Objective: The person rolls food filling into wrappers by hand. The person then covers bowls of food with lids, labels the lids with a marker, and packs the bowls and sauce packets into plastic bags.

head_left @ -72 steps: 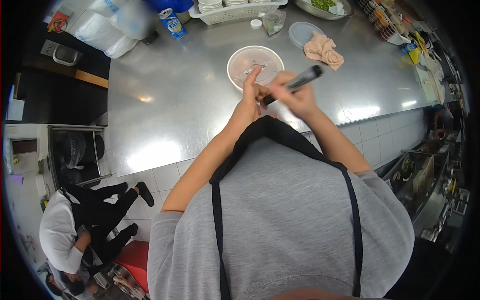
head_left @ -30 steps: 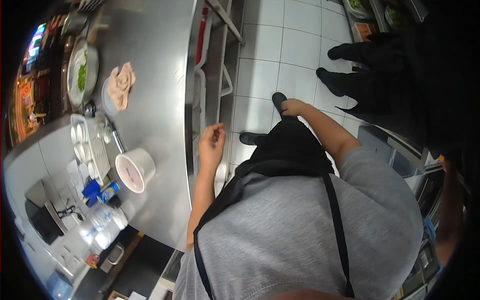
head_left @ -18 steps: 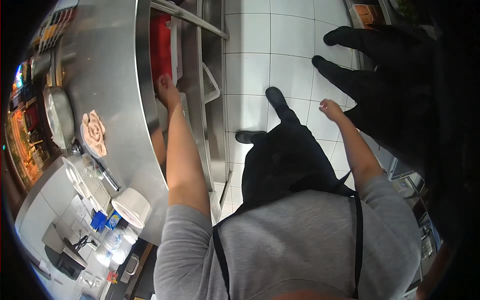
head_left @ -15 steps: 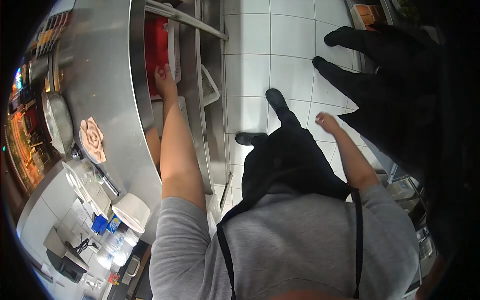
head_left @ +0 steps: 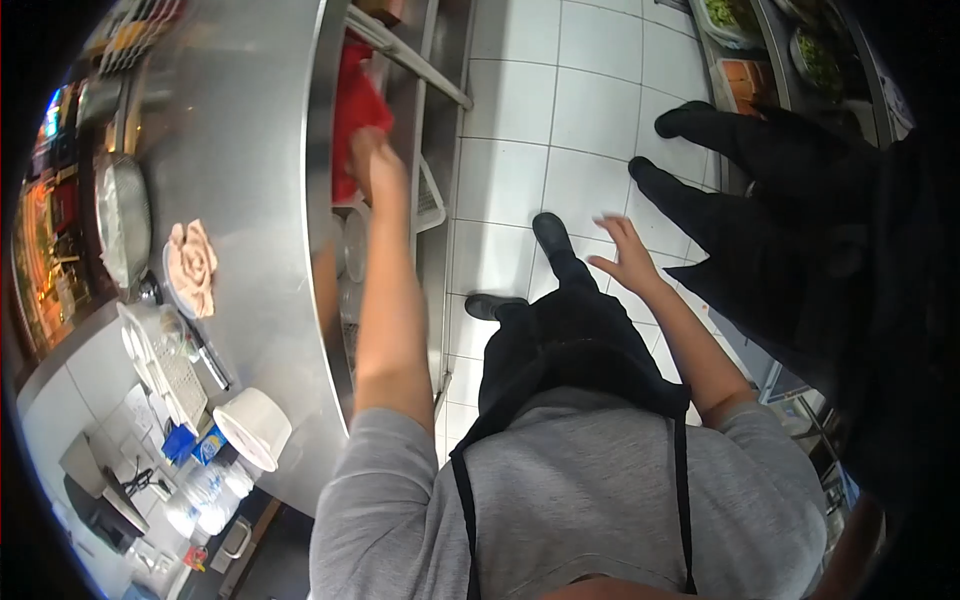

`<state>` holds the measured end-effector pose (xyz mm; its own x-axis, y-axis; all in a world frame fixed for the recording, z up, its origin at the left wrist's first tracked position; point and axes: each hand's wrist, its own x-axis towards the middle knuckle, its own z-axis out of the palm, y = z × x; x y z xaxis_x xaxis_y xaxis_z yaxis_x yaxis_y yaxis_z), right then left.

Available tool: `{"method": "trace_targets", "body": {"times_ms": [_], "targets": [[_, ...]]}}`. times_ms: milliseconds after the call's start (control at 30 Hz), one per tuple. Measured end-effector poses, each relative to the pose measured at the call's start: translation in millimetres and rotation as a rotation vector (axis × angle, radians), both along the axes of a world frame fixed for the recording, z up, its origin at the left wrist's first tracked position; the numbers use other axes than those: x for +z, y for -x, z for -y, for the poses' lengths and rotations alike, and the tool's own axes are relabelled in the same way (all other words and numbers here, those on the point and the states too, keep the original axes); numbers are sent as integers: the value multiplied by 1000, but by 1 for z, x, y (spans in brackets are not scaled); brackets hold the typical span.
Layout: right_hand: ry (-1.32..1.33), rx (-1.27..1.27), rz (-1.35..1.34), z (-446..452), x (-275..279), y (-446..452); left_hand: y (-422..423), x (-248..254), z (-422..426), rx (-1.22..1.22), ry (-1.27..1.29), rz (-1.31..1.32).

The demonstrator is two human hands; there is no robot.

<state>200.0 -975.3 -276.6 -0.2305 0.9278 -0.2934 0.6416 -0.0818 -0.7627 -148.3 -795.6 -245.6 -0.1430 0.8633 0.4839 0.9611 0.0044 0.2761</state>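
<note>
My left hand (head_left: 372,165) reaches into the shelf under the steel counter (head_left: 240,170), its fingers closed at the edge of a flat red item (head_left: 358,105). Part of that item is hidden by the hand, and its exact kind cannot be made out. My right hand (head_left: 630,260) is over the floor, fingers spread, holding nothing. On the counter stands a white tub (head_left: 255,425). A black marker (head_left: 213,365) lies close by. Farther along is a crumpled pinkish cloth (head_left: 192,265) on a round lid.
A white basket (head_left: 432,195) sits on the lower shelf. Another person in dark clothes (head_left: 740,210) stands close at the right, feet on the tiled floor (head_left: 510,100). Food trays (head_left: 728,22) are on shelving at upper right. A metal bowl (head_left: 125,220) rests on the counter's far side.
The view has turned from the counter to the under-counter shelf. The marker, earlier in my hands, lies on the counter. My left hand has reached the red item, which has shifted outward; my right hand has opened.
</note>
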Motion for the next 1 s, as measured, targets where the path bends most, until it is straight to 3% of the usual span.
{"method": "trace_targets", "body": {"times_ms": [67, 100, 133, 200, 267, 333, 400, 467, 533, 567, 667, 733, 767, 800, 833, 867, 967, 1000], "targets": [[-238, 25, -160, -51, 62, 46, -30, 40, 38, -145, 277, 529], [-298, 85, -205, -72, 99, 66, -35, 52, 61, -373, 293, 256], [-365, 148, -251, -89, 127, 83, -37, 56, 85, -426, 482, 365], [-470, 291, -188, -104, 151, 111, -50, 122, 120, -555, 416, 357], [-578, 437, -120, -108, 158, 127, -41, 190, 141, -461, 267, 367], [-283, 623, -268, -104, 137, 135, -10, 243, 165, -287, 79, 406], [134, 637, -508, -88, 151, 142, 28, 279, 192, -68, -49, 476], [61, 670, -502, -75, 166, 152, 60, 317, 220, 137, -168, 525], [119, 782, -434, -79, 199, 168, 96, 337, 257, 233, -337, 571], [208, 725, -521, -78, 216, 180, 112, 346, 278, 256, -407, 533], [371, 736, -679, -80, 280, 222, 150, 364, 344, 471, -393, 418], [363, 797, -676, -71, 331, 254, 166, 368, 381, 646, -88, 479], [340, 862, -650, -61, 352, 271, 164, 375, 393, 649, -123, 474], [321, 919, -619, -49, 369, 287, 154, 381, 399, 613, -143, 324], [52, 1102, -617, -38, 376, 310, 146, 386, 402, 577, -160, 177], [-224, 1275, -603, -26, 382, 332, 137, 392, 405, 388, -183, 283], [-145, 1329, -531, 33, 413, 381, 110, 384, 407, -22, -137, 820], [-169, 1297, -654, 49, 409, 398, 112, 380, 411, -18, -167, 822]]}}
